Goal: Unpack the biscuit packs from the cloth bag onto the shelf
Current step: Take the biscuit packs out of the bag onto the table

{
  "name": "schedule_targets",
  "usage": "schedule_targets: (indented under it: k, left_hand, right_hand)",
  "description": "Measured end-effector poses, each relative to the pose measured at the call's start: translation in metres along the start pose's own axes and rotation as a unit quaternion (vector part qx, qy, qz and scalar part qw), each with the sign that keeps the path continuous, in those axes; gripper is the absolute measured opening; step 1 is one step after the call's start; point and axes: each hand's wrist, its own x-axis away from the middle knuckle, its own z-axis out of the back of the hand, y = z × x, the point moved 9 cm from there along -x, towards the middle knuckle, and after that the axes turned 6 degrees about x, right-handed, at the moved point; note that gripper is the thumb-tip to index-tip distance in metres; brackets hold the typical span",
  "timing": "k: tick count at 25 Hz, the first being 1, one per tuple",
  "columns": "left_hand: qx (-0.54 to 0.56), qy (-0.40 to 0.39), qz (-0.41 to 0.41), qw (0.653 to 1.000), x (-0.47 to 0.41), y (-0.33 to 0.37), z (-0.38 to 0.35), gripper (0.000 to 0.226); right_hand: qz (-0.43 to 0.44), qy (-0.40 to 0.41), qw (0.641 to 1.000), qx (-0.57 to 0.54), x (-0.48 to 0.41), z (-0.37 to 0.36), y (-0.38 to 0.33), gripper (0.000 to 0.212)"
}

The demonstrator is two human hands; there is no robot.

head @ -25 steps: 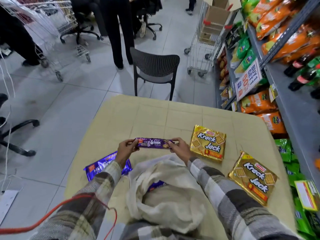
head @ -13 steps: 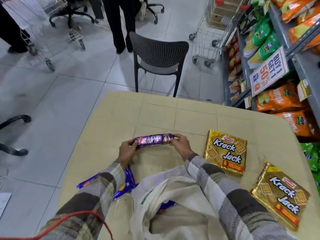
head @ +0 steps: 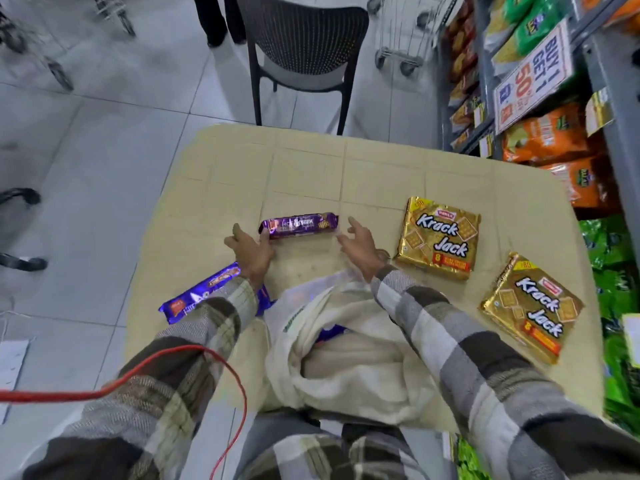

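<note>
- The step in hand looks like setting down: a purple roll pack [head: 298, 224] lies flat on the surface [head: 304, 168], between the two hands.
- The left hand [head: 250, 252] has its fingers spread; its thumb touches or all but touches the roll's left end, and I cannot tell which. It grips nothing.
- The right hand [head: 360, 245] is spread wide and empty, just beside the roll's right end and apart from it.
- A second purple pack [head: 204, 296] lies partly under the left sleeve. Two gold Krack Jack packs sit to the right, the farther gold pack [head: 439, 239] just beside the right hand and the nearer gold pack [head: 531, 306] close to the surface's right edge.
- The cloth bag [head: 349, 362] slumps open at the near edge, with a purple pack [head: 329, 332] showing in its mouth, so the unpacking is not finished.
- The next move probably calls for a hand into the bag's mouth, parting the loose cloth to reach that pack, and free room on the surface to lay it.
- The surface is pale yellow with creased fold lines.
- The room is a shop: a grey tiled floor [head: 104, 150], a dark chair [head: 301, 50] beyond the surface, stocked shelves [head: 540, 133] of snack bags on the right with an offer sign [head: 530, 74], and a red cable [head: 138, 368] over the left sleeve.
</note>
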Motion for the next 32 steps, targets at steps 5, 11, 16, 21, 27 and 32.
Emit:
schedule_targets:
  k: [5, 11, 16, 21, 27, 32]
  left_hand:
    - [0.059, -0.081, -0.16, 0.982, 0.117, 0.029, -0.013, 0.011]
    - [-0.064, -0.251, -0.207, 0.943, 0.199, -0.028, -0.061, 0.023]
    - [-0.168, -0.214, -0.187, 0.944, 0.212, -0.051, -0.054, 0.024]
    - [-0.178, -0.15, -0.204, 0.951, 0.218, -0.049, -0.038, 0.048]
    - [-0.207, -0.147, -0.197, 0.947, 0.203, -0.041, -0.028, 0.022]
    - [-0.242, -0.112, -0.184, 0.946, 0.184, -0.038, -0.029, 0.028]
  right_hand:
    - [0.085, 0.003, 0.991, -0.106, 0.098, 0.009, 0.014, 0.023]
    - [0.099, -0.055, 0.993, -0.013, 0.157, -0.024, 0.069, 0.021]
    - [0.068, -0.08, 0.993, 0.057, 0.176, -0.029, 0.094, 0.026]
    - [0.08, -0.027, 0.988, 0.129, 0.171, -0.012, 0.102, 0.033]
    - [0.113, -0.027, 0.967, 0.228, 0.142, 0.014, 0.091, 0.048]
    - [0.123, -0.048, 0.947, 0.295, 0.112, 0.037, 0.069, 0.053]
